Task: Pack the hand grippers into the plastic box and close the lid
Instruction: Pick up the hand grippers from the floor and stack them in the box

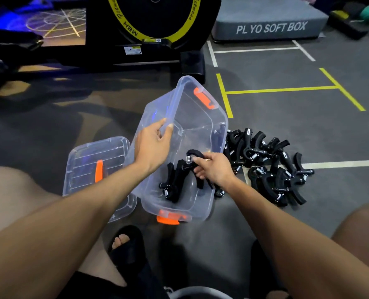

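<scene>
Currently left hand [155, 145] grips the rim of the tilted plastic box [200, 117], right hand [214, 167] holds a hand gripper [192, 157] inside it, beside others already in. Rest of the pile [272, 167] lies on the floor just right of box, nearer right hand; lid [97, 162] off at left. Readable: "PL YO SOFT BOX" on grey block [269, 22], "MBH" on black machine [153, 29]

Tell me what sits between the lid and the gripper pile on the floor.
The plastic box, tilted, stands between the lid and the pile, seen in the head view.
</scene>
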